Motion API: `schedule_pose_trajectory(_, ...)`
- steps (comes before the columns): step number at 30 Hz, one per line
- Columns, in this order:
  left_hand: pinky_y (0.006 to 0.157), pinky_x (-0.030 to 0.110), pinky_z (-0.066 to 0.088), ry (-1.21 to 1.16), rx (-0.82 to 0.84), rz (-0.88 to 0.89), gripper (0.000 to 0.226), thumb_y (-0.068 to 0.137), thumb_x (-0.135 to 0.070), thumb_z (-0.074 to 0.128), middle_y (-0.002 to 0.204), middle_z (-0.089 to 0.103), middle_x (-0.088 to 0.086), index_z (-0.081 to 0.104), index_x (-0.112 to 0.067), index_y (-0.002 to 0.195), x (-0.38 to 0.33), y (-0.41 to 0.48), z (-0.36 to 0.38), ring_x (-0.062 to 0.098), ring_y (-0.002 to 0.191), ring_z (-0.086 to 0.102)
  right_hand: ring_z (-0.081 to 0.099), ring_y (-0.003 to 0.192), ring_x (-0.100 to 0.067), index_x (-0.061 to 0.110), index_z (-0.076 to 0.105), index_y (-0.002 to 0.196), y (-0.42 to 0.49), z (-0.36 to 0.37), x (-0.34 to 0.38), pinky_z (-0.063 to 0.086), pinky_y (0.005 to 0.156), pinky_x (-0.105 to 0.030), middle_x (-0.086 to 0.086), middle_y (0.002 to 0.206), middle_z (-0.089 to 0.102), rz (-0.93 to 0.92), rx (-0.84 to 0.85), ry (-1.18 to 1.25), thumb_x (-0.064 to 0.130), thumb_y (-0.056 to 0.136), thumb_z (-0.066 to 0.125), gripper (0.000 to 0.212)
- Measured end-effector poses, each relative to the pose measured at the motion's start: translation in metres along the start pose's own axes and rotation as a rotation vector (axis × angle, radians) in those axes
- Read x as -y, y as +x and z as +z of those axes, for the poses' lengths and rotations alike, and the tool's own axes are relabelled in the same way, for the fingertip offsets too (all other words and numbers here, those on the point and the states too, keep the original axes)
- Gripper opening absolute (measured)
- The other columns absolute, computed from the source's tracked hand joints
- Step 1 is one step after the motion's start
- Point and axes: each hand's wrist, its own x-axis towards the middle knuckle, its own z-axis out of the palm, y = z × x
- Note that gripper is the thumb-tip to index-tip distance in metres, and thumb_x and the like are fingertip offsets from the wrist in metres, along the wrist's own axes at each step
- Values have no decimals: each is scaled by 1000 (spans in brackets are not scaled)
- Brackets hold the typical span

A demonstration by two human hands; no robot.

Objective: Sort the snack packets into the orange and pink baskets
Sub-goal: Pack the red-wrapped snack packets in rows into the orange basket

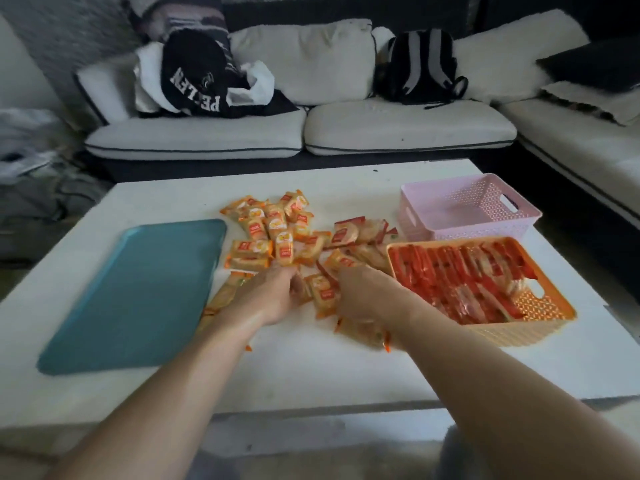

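Both hands reach palm-down into the near edge of the heap: the left hand (273, 296) has its fingers curled among the snack packets (277, 233) and the right hand (360, 292) hides its fingers under its own back, so motion blur leaves it unclear whether either grips anything. Between and just beyond them the glossy, crinkled, pillow-shaped wrappers in orange and pale yellow lie loose and overlapping; each bears a small red label whose print is too small to read. One blurred packet lies under the right wrist. Just right of the right hand stands the orange basket (540, 327), rectangular plastic with a perforated weave and cut-out handles, packed with red-striped packets (460, 278) in rows. Past it, farther from the hands, sits the pink basket (485, 233) of the same make. Left of the left hand lies a flat teal tray (138, 296) with rounded corners. All rest on a smooth white table (311, 368). Beyond it is a white cushioned sofa (408, 129) holding a black garment (194, 77) with upside-down white block letters, only partly legible, and a black backpack (420, 64)
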Motion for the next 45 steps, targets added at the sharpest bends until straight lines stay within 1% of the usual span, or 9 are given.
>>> schedule_pose_trajectory(4,89,36,46,154,208,-99,54,81,-37,81,135,49,-1,52,-31,127,31,0,-12,25,121,51,62,117,-29,16,68,107,14,21,23,52,83,-39,-5,119,67,77,309,-227,39,84,78,34)
schedule_pose_trajectory(8,107,44,42,196,269,-160,92,75,-34,85,146,30,2,29,-35,148,85,1,-26,29,137,30,62,114,-27,12,59,126,24,26,38,50,82,-34,-7,124,66,-64,292,-273,21,88,75,42)
schedule_pose_trajectory(17,102,42,48,-123,107,-229,52,92,-41,71,133,52,2,49,-28,137,126,14,5,28,120,56,59,117,-27,27,59,128,61,11,53,53,85,-38,0,129,58,-34,-46,-24,31,92,58,36)
schedule_pose_trajectory(22,99,40,49,-130,110,-169,49,87,-44,73,130,50,0,58,-30,132,117,23,6,25,118,55,58,120,-26,29,60,132,65,22,61,51,94,-39,0,133,57,-20,117,-13,39,91,57,42)
schedule_pose_trajectory(28,91,38,52,-185,-280,-21,20,91,-35,66,123,61,-8,68,-32,111,69,43,-8,19,112,59,38,135,-40,17,47,142,70,1,40,42,104,-48,-12,149,40,316,-213,20,38,93,54,54)
schedule_pose_trajectory(31,98,37,50,-251,-216,176,37,98,-15,55,138,57,-7,61,-32,131,28,58,-2,18,125,55,49,131,-39,14,48,139,68,10,25,44,103,-44,-15,144,50,329,-51,214,31,93,52,50)
schedule_pose_trajectory(35,105,28,43,-232,-101,272,53,95,-5,54,146,55,-3,58,-32,140,0,82,19,20,134,52,61,114,-36,12,54,131,71,5,8,50,89,-39,-13,123,66,365,-271,532,19,90,49,42)
schedule_pose_trajectory(41,104,46,45,-72,-41,67,38,103,-41,48,133,55,7,67,-19,126,-8,106,44,29,129,47,59,120,-35,3,55,129,84,19,-17,49,87,-36,-17,130,62,439,-119,420,15,94,52,37)
schedule_pose_trajectory(45,110,44,38,-17,-26,47,38,101,-32,52,144,46,9,63,-15,133,-15,108,46,32,138,34,57,125,-33,4,47,140,99,21,-14,49,92,-38,-14,134,60,463,-129,394,19,93,60,51)
